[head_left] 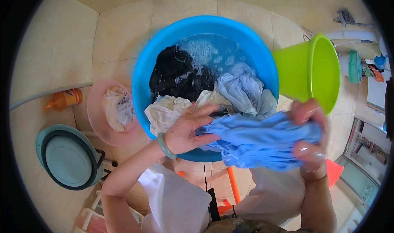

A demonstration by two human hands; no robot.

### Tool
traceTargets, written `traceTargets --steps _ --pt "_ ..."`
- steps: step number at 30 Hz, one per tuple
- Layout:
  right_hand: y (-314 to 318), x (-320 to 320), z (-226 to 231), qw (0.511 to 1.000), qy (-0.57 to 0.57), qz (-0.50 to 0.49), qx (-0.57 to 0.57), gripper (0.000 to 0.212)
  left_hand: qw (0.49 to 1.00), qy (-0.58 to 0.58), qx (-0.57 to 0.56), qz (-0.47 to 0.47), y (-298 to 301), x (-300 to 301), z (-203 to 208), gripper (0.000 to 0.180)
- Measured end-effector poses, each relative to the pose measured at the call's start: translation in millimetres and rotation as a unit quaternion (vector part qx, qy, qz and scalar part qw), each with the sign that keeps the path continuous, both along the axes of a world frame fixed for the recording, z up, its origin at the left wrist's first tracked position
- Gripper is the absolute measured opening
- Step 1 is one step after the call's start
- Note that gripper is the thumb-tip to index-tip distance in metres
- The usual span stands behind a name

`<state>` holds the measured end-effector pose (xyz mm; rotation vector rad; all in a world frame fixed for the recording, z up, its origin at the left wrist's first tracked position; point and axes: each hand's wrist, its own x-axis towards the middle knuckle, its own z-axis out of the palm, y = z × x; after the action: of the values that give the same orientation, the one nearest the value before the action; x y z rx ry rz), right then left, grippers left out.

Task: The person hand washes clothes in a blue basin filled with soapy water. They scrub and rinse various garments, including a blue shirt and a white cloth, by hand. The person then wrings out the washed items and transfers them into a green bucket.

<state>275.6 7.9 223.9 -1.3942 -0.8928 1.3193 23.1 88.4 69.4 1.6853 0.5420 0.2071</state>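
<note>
Patterned clothing [246, 227], one item, worn by the person: bottom centre of the frame. White fabric [176, 196], two areas, to either side of it. Right hand [314, 138], bare, right of centre: I record its fingers curled round the right end of the blue cloth, gripping it. Left hand [184, 130], bare, near centre, with a pale green bangle [166, 146] at the wrist: thumb and fingers spread about the cloth's left end; from my remote post I cannot tell whether they pinch it (motion blurs the fingertips). Blue cloth [262, 138], one, bunched lengthwise between the hands, right of centre, across the lower right of the basin.

Orange stool legs [234, 185], lower centre. Blue basin [197, 22], large, round, upper centre; contents as I see them: cloudy water with foam [199, 52], dark laundry [170, 77] at left, cream cloth [164, 111] at lower left, pale grey-blue cloth [242, 87] at right.

Green bucket [293, 70], right of the basin. Pink basin [96, 114], at left, holding whitish cloth [119, 109]. Grey-green basins [67, 163], nested, lower left. Orange bottle [63, 100], far left. Teal container [355, 67], upper right edge.
</note>
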Motion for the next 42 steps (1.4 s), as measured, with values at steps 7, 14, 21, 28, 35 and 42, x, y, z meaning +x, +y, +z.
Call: traceTargets --steps 7,14,21,28,35,42 --pt "56 36 -4 0.963 -0.081 -0.209 0.146 0.034 0.847 -0.205 -0.358 0.335 46 46 44 0.014" --pt "59 60 -138 0.985 -0.161 -0.049 0.047 0.025 0.896 -0.105 -0.172 0.395 85 35 -5 0.026" --pt "54 40 -115 0.964 -0.240 0.114 0.013 0.039 0.898 -0.101 -0.288 0.317 73 47 62 0.030" --pt "53 43 -59 0.981 -0.182 0.021 0.061 0.028 0.947 -0.116 -0.207 0.218 76 57 160 0.030" --pt "49 42 50 0.988 -0.020 -0.139 0.058 0.009 0.914 0.070 0.336 0.218 95 26 149 0.033" --pt "47 24 80 0.976 0.088 -0.174 0.101 0.010 0.857 0.136 0.384 0.315 98 6 94 0.031"
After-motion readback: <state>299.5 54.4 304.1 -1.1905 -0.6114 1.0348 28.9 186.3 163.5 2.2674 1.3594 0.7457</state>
